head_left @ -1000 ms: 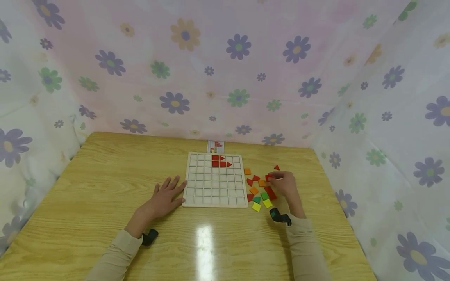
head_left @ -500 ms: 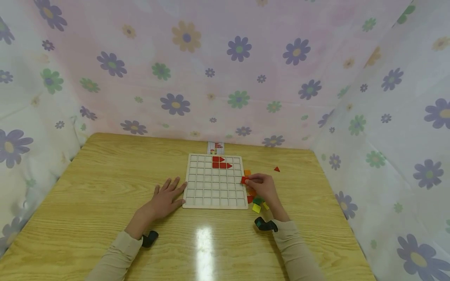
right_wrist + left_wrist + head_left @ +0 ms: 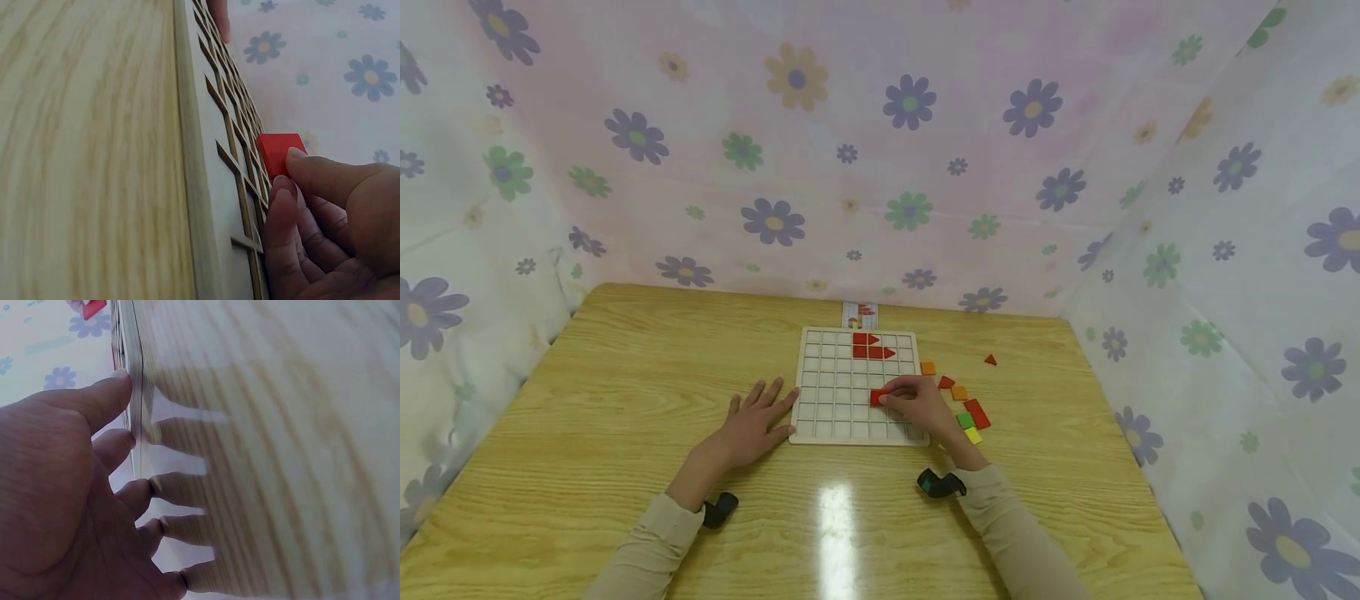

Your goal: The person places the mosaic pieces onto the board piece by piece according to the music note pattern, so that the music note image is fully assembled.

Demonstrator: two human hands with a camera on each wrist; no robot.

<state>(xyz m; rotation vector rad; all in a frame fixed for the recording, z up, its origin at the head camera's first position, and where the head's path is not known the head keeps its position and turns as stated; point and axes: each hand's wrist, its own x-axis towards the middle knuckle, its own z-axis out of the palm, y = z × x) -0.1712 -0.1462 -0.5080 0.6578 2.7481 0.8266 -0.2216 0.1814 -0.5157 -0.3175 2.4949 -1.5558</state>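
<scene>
A wooden grid board (image 3: pixel 835 408) lies on the table, with several red pieces (image 3: pixel 868 352) set in its upper cells. Over the board's right half, my right hand (image 3: pixel 921 404) pinches a red square tile (image 3: pixel 876 398) between thumb and fingers. The right wrist view shows that tile (image 3: pixel 278 153) close above the grid's slats. My left hand (image 3: pixel 748 425) lies flat with fingers spread at the board's left edge. In the left wrist view, the thumb and a finger of my left hand (image 3: pixel 81 481) touch the board's side.
Loose red, orange, green and yellow pieces (image 3: pixel 976 412) lie right of the board, some hidden by my right hand. One red triangle (image 3: pixel 991 360) sits farther off. Behind the board is a small pattern card (image 3: pixel 860 314), near the flowered cloth (image 3: pixel 850 167).
My right hand has carried the red square tile left from the loose pieces, past the board's right edge, to over the grid. The left hand has stayed in place.
</scene>
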